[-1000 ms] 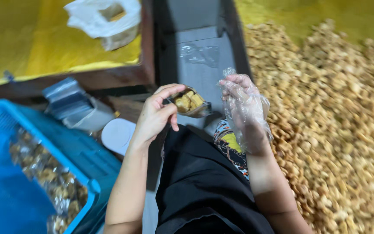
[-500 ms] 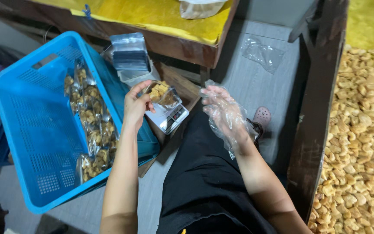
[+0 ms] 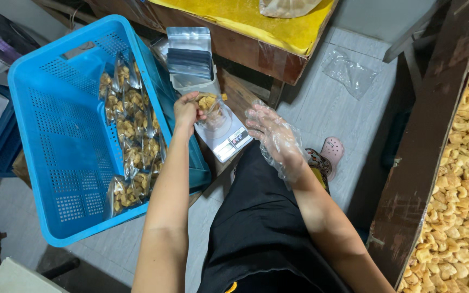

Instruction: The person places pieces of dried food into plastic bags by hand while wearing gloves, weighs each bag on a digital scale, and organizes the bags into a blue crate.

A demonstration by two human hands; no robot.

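A clear bag of snacks (image 3: 208, 106) is pinched in the grip of the bare left hand (image 3: 187, 112) at the centre of the frame, just above a small white scale (image 3: 225, 137). The right hand (image 3: 273, 134), covered by a plastic glove, is held open and empty just right of the scale. A blue basket (image 3: 66, 141) with filled bags (image 3: 131, 146) is seen at the left. Empty pouches (image 3: 190, 57) are stacked above the scale. Loose snacks (image 3: 460, 190) are piled at the right edge.
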